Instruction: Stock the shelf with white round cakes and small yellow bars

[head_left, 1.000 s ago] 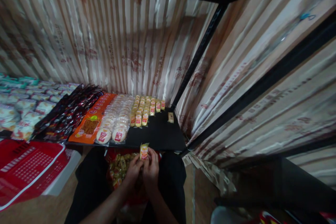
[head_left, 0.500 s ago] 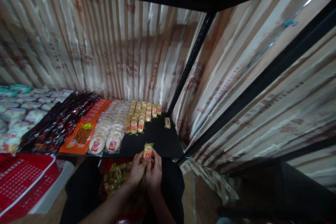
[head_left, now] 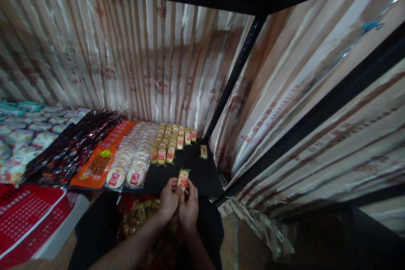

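Observation:
My left hand (head_left: 168, 201) and my right hand (head_left: 189, 206) are pressed together at the front edge of a black shelf (head_left: 193, 173). Between their fingertips they pinch a small yellow snack packet with a red label (head_left: 183, 179), held upright. On the shelf ahead lie rows of the same yellow packets (head_left: 171, 141), and one lone packet (head_left: 203, 151) lies to the right of them. Below my hands, on my lap, sits an open bag of more yellow packets (head_left: 139, 215).
Left of the yellow rows lie round white cakes in clear wrap (head_left: 129, 164), orange packs (head_left: 103, 156), dark packs (head_left: 72, 145) and pale bags (head_left: 22, 139). A red basket (head_left: 28, 215) stands at lower left. Striped paper lines the back wall and the right side; a black post (head_left: 234, 76) rises at the shelf's corner.
Both hands have moved up and forward with the packet, from over my lap to the shelf's front edge. The view has shifted slightly.

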